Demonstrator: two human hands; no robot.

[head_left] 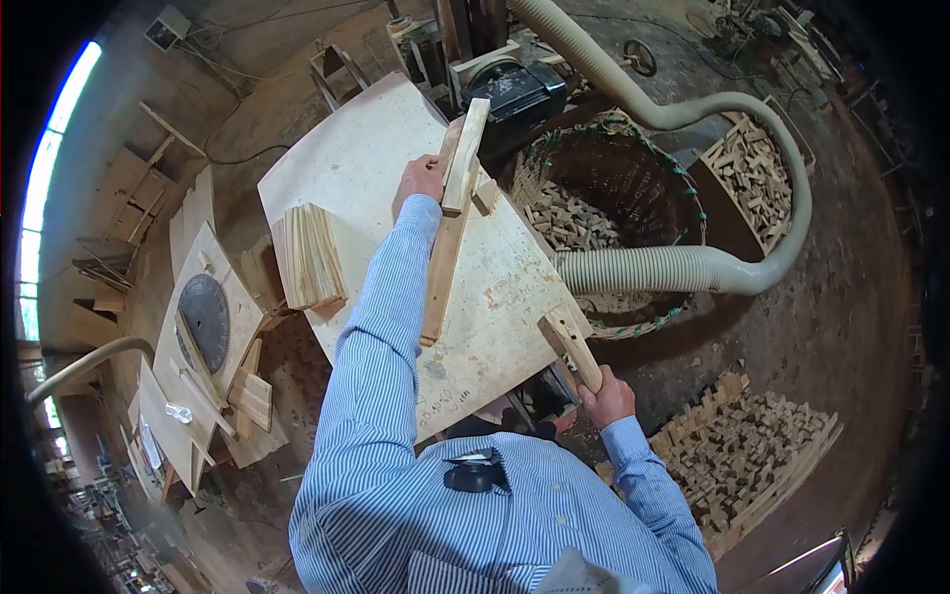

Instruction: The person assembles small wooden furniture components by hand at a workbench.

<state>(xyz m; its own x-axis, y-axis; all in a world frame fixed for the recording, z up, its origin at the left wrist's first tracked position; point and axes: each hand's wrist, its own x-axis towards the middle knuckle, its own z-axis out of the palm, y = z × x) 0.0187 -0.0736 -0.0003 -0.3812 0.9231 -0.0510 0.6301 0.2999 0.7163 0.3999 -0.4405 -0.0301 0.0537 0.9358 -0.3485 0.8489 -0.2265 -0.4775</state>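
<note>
My left hand point(424, 178) is closed at the edge of a wooden piece point(455, 163) that lies against a long wooden fence point(450, 259) on the pale tabletop point(346, 148). A lighter strip point(473, 139) sits along the right side of that piece. My right hand point(607, 398) is wrapped round the lower end of a wooden handle point(577, 352) at the table's right front edge. Left of my left arm, a stack of thin wooden boards point(310, 255) rests on the tabletop.
Beyond the right edge stands a woven basket point(643, 178) with wood offcuts, crossed by a thick hose point(653, 269). A black motor point(515, 94) is behind the table. Offcuts point(742, 455) fill the lower right. A circular blade point(204, 322) lies at the left.
</note>
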